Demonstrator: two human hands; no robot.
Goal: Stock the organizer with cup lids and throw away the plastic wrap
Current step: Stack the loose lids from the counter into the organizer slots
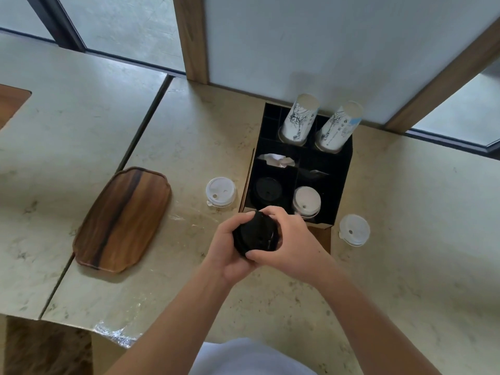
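Marble-look tabletop (167, 125) carries the black organizer (343, 169) just beyond the hands, its near compartments already holding black and white lids, so the next drop is short. Both the left hand (230, 247) and right hand (292, 239) curl round a black lid stack (255, 234), probably squaring it; crumpled plastic wrap (116, 334) lies at the near-left edge, not yet binned.

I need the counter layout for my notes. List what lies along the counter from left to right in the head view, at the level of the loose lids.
Wooden tray → white lid left of the organizer → black lids in the organizer's front-left compartment → white lids in its front-right compartment → white lid right of the organizer.
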